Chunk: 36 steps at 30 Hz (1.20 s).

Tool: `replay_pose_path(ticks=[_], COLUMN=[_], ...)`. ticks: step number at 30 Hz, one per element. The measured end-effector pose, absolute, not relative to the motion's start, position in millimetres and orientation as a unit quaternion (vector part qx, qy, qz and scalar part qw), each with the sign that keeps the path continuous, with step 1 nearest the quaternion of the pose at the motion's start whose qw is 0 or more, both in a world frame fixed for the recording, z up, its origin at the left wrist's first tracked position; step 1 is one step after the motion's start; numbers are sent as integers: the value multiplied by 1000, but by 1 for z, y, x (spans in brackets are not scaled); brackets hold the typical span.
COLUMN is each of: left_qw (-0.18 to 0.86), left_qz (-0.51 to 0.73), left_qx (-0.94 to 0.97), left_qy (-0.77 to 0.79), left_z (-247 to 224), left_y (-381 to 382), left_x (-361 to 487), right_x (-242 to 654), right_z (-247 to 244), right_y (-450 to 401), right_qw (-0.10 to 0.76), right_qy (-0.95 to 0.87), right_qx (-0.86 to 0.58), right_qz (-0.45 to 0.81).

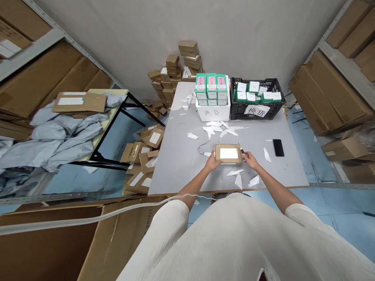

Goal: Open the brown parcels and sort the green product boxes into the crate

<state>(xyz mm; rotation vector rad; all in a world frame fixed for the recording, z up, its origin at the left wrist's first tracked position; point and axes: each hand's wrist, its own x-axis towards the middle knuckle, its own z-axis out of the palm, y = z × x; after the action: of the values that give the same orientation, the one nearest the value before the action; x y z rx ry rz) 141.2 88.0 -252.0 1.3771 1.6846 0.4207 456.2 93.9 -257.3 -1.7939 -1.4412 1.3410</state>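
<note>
A small cardboard box [218,151] with a white label on top lies near the front of the grey table. My left hand [212,162] grips the box at its left edge. In my right hand [249,159] is a utility knife [241,149] with a yellow and black handle, its tip beside the box's right edge. Torn white paper scraps [215,127] lie behind the box, and a few more [238,181] lie in front of it. A black phone [278,148] rests flat to the right of my right hand.
At the table's back stand a white bin [213,112] with green-and-pink boxes [211,86] and a black crate [258,111] of green boxes. Cardboard boxes [149,148] pile up left of the table. A side table [113,95] holds grey mailer bags [70,128]. A white cable [117,213] crosses low in front.
</note>
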Motion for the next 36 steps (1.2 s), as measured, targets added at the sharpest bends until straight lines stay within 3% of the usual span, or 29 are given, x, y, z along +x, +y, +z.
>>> replay_pose_path(ticks=[6,18,22,26,36], left_qw=[480,394,361,301,297], left_qz=[125,213,266,253,275], left_qx=[564,550,611,657,649], left_qy=[661,705,652,644,644], left_z=[-253,-238,-248,-256,-259], left_y=[82,104,100,93,89], left_x=[137,140,145,142,137], right_x=[451,455,456,454,401], right_z=[-259,-233,-216,-193,-144], right_y=[86,113,119,122,139], right_qw=[197,303,303,232,-57], right_qy=[-536,-492,-545,-631,-825], right_qx=[-669,-678,-680,-644,-505], right_qz=[476,455,386,365,249])
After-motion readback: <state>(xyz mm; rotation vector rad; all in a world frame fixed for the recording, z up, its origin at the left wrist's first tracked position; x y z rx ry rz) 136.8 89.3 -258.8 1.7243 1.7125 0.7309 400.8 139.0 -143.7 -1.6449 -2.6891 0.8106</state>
